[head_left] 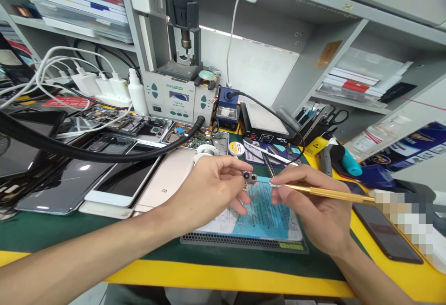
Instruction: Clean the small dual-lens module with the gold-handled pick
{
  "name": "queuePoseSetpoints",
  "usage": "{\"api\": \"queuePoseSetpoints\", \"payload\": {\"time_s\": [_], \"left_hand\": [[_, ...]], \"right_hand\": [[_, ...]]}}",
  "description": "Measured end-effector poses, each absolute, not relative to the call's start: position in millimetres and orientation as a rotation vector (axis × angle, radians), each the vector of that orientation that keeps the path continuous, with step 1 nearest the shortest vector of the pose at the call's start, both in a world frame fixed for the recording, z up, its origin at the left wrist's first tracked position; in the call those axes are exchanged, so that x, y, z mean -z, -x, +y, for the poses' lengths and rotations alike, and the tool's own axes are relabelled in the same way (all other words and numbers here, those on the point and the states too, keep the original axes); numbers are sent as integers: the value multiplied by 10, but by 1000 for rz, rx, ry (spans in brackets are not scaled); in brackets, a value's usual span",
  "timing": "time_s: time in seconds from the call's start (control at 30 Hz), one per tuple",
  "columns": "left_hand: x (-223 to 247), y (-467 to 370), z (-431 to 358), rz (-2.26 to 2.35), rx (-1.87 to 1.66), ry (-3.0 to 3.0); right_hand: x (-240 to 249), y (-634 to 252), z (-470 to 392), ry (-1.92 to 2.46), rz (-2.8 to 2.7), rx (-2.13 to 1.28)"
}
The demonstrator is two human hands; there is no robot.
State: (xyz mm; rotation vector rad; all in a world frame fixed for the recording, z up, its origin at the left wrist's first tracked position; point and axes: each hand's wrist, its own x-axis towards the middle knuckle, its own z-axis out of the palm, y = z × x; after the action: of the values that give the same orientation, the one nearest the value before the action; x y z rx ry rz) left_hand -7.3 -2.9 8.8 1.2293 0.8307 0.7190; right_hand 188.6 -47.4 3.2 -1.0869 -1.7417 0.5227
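Between the thumb and fingers of my left hand [218, 185] is a small camera module [248, 176] with round lenses, held above a blue-and-white sheet [265, 212]. My right hand [313, 203] is closed around a golden pen-like tool [327, 193]. The tool's thin tip reaches left to the right edge of the module; whether it touches cannot be made out. Under the sheet lies a dark perforated pad [240, 242] on the green mat.
Several phones, such as a white one [121, 175], lie at left. Behind stand a grey soldering station [179, 96], a white bottle [136, 94] and a black-edged device [266, 121]. A black cable [104, 155] arches over the phones. A dark phone [386, 233] lies right.
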Motion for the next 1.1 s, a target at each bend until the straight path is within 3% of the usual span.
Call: {"api": "queuePoseSetpoints", "payload": {"time_s": [1.1], "left_hand": [[-67,72,-20,834,-732,-1251]], "right_hand": [[-32,-1859,-461,1110,-1686,-486]]}}
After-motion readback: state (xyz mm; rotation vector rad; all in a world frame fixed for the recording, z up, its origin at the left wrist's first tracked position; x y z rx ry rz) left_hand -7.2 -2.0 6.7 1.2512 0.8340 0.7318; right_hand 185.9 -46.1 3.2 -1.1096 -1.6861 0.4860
